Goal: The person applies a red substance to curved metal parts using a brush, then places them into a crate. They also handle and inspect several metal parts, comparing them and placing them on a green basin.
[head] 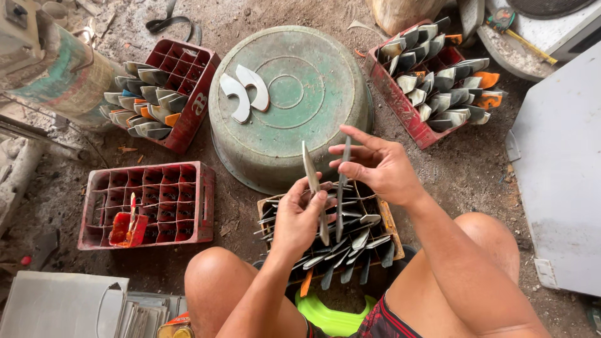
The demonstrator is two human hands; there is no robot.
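My left hand point(299, 216) grips a flat grey metal blade point(310, 177) that stands nearly upright. My right hand point(375, 164) pinches a second, thinner grey blade point(342, 188) edge-on beside it. Both blades hang over a low wooden crate point(389, 220) between my knees, packed with several similar blades. Just beyond my hands lies an upturned green metal basin point(300, 94) with two white curved pieces point(245, 92) on its bottom.
A red crate point(188, 94) at the back left holds several blades. Another red crate point(400, 100) at the back right is full of blades. A red crate point(156, 200) on the left holds an orange piece point(127, 228). A grey board point(560, 169) lies right.
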